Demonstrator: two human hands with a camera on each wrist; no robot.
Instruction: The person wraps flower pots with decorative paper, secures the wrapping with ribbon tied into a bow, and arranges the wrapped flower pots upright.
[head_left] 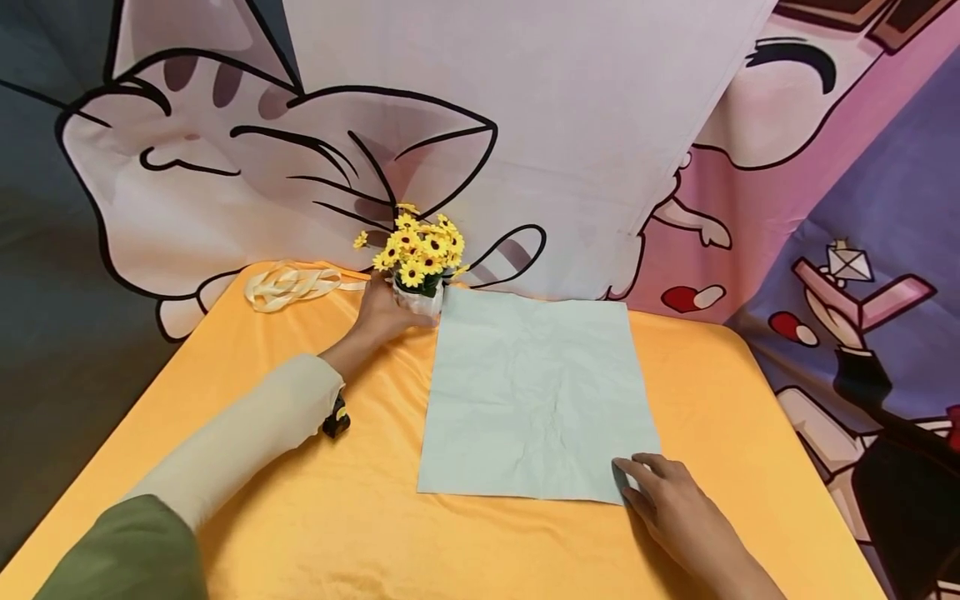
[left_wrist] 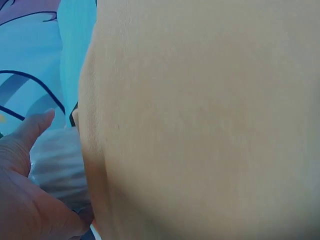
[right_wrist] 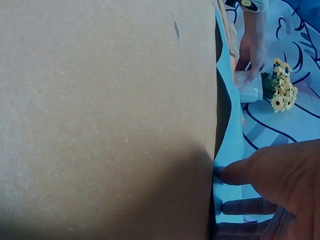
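Observation:
Near the back of the table, my left hand (head_left: 381,312) grips a white flower pot (head_left: 417,305) holding yellow artificial flowers (head_left: 423,250). Its thumb and fingers lie around the pot's side; in the left wrist view the white ribbed pot (left_wrist: 59,167) shows between them. A sheet of pale blue paper (head_left: 536,392), lightly creased, lies flat just right of the pot. My right hand (head_left: 678,512) rests at the paper's near right corner, fingertips on it. In the right wrist view the thumb and fingers (right_wrist: 247,206) extend straight to the paper.
A loose bundle of cream ribbon (head_left: 288,286) lies at the back left of the orange-covered table (head_left: 337,517). A small black object (head_left: 337,419) is by my left sleeve. A cloth printed with a cartoon cat (head_left: 225,183) hangs right behind the table.

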